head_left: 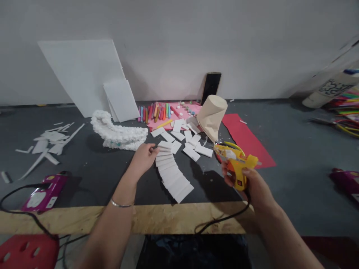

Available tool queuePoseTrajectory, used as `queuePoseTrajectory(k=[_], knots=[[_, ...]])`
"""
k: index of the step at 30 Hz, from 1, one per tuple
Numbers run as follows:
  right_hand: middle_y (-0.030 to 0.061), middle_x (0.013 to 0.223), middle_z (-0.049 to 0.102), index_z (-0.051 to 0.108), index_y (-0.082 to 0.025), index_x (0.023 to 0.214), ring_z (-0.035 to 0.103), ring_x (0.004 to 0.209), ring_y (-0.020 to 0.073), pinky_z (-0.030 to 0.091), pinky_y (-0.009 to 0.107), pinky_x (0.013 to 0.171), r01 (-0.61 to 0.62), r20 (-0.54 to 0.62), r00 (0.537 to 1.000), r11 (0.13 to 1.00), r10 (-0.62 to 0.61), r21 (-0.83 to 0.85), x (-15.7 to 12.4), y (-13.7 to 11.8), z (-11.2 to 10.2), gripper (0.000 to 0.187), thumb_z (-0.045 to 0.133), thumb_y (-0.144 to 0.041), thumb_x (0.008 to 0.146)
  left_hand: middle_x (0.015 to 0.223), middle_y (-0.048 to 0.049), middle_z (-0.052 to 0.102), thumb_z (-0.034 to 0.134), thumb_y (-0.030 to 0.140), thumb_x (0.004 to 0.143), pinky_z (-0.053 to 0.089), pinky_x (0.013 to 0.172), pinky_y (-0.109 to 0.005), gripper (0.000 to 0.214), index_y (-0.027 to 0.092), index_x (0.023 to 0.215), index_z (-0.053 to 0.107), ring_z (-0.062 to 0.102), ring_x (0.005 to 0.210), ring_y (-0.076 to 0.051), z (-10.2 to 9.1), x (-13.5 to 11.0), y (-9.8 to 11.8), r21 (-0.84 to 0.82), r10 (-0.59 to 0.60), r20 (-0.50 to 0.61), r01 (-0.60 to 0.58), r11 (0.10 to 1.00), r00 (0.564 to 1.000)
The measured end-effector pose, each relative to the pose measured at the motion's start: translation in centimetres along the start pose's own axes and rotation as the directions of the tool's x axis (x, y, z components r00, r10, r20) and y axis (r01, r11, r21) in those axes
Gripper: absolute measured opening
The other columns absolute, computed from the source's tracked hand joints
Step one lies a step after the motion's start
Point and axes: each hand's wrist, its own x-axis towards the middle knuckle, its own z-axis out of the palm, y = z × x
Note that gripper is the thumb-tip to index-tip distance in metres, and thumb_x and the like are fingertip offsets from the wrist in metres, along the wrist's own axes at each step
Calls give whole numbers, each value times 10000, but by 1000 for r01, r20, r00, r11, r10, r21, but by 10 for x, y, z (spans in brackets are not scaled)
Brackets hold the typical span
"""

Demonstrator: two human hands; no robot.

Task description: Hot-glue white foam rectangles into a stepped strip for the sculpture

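Observation:
My right hand [248,183] is wrapped round a yellow hot glue gun [237,160], its nozzle pointing left and its black cord trailing over the table edge. At the far end of a curved row of overlapping white rectangular pieces [172,172], my left hand [144,158] pinches the edge of the top white piece [165,145] between thumb and fingers. Loose white rectangles [191,152] lie scattered just beyond and right of the row. A curved white shape with a bumpy surface [120,132] rests left of them, close to my left fingers.
Behind are a beige paper-covered cone [212,112], a leaning phone [211,87], coloured sticks [159,112] and white boards [84,74]. Red paper [248,140] lies right, white scraps [53,140] left. A purple box [46,192] is near the front edge, a bottle [331,89] far right.

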Motion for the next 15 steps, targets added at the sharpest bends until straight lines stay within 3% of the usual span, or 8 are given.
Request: queuePoseTrajectory(k=[2,4,7,10,12,15], knots=[[140,993,665,664,-213,1011,607,776,267,419,323,482,-3,-6,1000,998,3,67,6,-3,5,320,495,-383,798,794,-49,593,759,214,729,406,812,-324,153,205,880,733,540,737,-222,1,-5,9,98,86,-90,-77,992,992],[153,1029,664,661,-207,948,595,724,246,371,304,423,-1,-4,1000,993,2,115,10,-6,7,306,469,-410,823,876,-63,597,712,191,772,408,889,-350,158,217,927,720,563,837,-244,10,-12,23,173,189,-91,-172,970,978],[131,1018,649,635,-212,870,516,580,174,237,247,318,-30,43,999,988,24,154,13,-9,6,290,476,-452,837,971,-94,641,635,152,830,408,948,-389,140,220,928,709,571,1018,-291,38,-19,44,225,333,130,-355,908,934],[86,924,631,655,-209,917,486,562,140,228,199,295,0,55,998,977,-12,212,14,-6,3,313,599,-481,772,1159,-104,657,574,44,821,429,968,-415,309,212,1061,674,556,1121,-290,69,-18,56,326,426,454,-591,737,782],[58,883,617,669,-200,943,492,579,121,269,166,305,32,24,999,968,-39,250,15,-2,1,347,695,-475,733,1223,-103,645,521,-1,825,442,972,-427,407,198,1165,621,551,1147,-273,83,-13,59,417,383,601,-684,599,702],[28,846,609,671,-194,941,470,540,83,288,136,312,33,8,999,973,-36,226,17,3,-1,371,771,-480,729,1180,-117,647,467,-25,843,482,897,-400,413,164,1189,591,580,1084,-256,93,-4,60,524,287,678,-718,458,677]])
